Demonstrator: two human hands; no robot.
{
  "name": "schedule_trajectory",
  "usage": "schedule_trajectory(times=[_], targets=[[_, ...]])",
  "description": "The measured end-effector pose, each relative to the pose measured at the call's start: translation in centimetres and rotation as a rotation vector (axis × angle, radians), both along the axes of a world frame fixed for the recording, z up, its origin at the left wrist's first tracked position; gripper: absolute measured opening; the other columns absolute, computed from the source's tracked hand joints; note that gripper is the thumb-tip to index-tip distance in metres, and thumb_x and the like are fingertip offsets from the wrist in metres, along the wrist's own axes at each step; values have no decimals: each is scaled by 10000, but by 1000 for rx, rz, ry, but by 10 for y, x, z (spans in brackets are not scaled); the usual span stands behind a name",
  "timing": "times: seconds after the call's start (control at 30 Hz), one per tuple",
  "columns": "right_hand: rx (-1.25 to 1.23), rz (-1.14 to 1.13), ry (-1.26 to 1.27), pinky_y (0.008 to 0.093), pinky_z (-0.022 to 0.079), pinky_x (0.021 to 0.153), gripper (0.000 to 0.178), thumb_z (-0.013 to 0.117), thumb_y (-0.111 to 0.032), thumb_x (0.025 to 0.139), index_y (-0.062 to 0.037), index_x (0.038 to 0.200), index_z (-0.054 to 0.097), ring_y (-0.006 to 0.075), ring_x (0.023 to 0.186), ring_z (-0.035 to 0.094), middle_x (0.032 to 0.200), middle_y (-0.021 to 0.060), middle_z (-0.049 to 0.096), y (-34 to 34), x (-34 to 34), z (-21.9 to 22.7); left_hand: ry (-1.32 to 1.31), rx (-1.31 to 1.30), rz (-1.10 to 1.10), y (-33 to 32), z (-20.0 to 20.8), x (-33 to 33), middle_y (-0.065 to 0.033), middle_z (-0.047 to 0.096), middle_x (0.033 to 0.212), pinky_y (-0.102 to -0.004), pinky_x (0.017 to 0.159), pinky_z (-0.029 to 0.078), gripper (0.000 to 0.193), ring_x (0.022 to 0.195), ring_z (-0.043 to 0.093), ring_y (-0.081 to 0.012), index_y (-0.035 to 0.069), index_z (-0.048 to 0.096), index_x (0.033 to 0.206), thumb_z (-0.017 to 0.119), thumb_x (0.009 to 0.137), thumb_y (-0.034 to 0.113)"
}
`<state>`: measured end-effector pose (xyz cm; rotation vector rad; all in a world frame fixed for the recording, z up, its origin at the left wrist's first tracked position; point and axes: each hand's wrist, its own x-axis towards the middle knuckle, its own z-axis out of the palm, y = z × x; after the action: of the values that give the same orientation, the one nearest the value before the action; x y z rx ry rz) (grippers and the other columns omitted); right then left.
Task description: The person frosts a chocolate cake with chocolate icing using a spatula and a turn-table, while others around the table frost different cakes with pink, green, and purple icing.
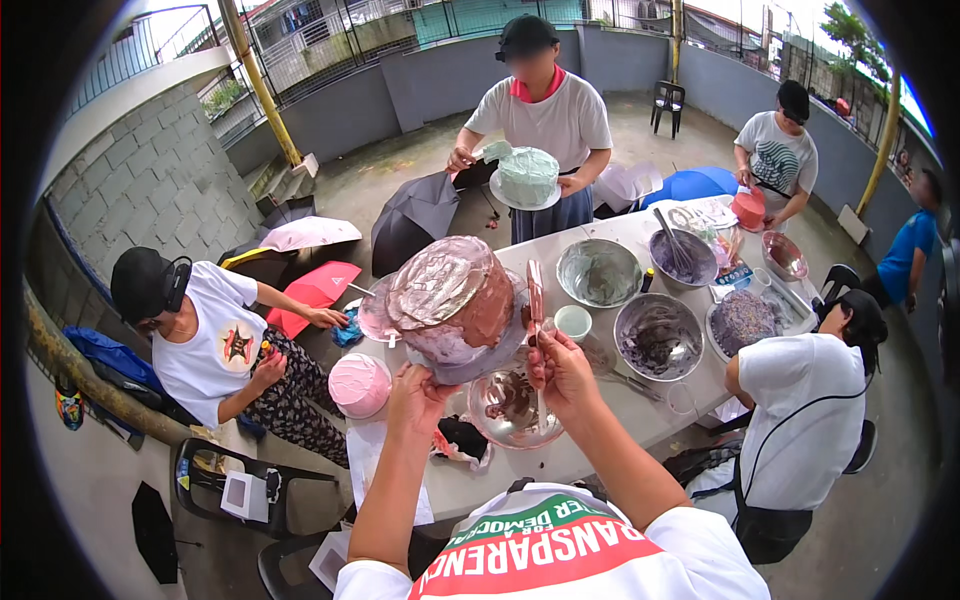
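My left hand [420,397] grips the edge of a cake board [470,370] and holds it raised and tilted above the table. On the board stands a round cake [450,290], coated unevenly in brown and pinkish frosting. In my right hand [560,368] is an icing spatula [536,290], held upright close to the cake's right side, its blade smeared with brown frosting. Below my hands sits a mixing bowl [548,438] streaked with brown frosting. A pale cup [573,321] stands just beyond my right hand.
Several mixing bowls, a whisk [668,228] and a pink cake [360,385] share the long table [620,415]. Across it a person [555,110] holds a pale green cake [528,176]. Other people stand left and right. Umbrellas [415,220] lie beyond the table; chairs [190,470] stand lower left.
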<state>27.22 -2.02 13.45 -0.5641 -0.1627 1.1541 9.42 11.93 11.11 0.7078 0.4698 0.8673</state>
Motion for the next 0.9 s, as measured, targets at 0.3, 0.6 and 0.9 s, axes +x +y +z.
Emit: schedule_trajectory(times=[0.3, 0.6, 0.9], targets=[[-81, -53, -19, 213, 372, 387, 58, 538, -125, 897, -96, 914, 490, 97, 471, 483, 647, 34, 538, 3, -6, 0, 11, -5, 53, -7, 2, 3, -106, 622, 910, -388, 584, 603, 178, 764, 661, -229, 12, 516, 950, 460, 781, 11], [-164, -73, -51, 245, 387, 391, 82, 522, -125, 903, -88, 867, 458, 125, 462, 483, 645, 50, 534, 6, -5, -1, 24, 32, 40, -9, 5, 3, -95, 607, 920, -400, 600, 602, 200, 784, 658, -233, 15, 492, 967, 459, 770, 0], [-237, -69, -54, 252, 370, 393, 103, 522, -111, 897, -93, 839, 439, 128, 453, 468, 650, 61, 534, -2, -10, -16, -5, 16, 68, -7, -6, 4, -153, 618, 923, -384, 614, 607, 250, 753, 666, -256, -47, 458, 1030, 416, 785, -20]])
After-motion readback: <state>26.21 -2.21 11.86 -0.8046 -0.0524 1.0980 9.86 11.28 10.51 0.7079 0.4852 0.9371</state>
